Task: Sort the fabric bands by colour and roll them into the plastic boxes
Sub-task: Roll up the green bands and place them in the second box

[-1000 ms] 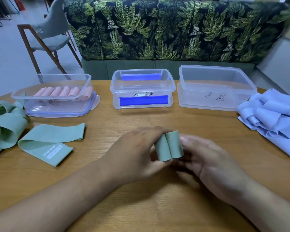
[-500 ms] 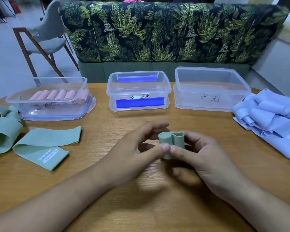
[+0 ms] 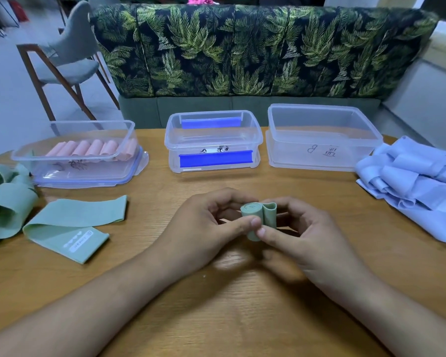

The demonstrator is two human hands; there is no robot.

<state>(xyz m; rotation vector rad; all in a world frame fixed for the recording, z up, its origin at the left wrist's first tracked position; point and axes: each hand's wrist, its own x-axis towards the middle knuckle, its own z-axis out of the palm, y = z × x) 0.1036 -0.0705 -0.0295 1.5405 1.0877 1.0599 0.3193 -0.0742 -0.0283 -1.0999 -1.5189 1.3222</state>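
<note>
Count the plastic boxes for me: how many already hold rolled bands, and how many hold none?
Boxes holding pink rolls: 1, the left box.
Boxes holding no bands: 2, the middle box and the right box.
Total: 3 boxes.

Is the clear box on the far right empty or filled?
Empty. Through the clear walls of the right box, only its bare plastic floor shows, with nothing inside.
</note>
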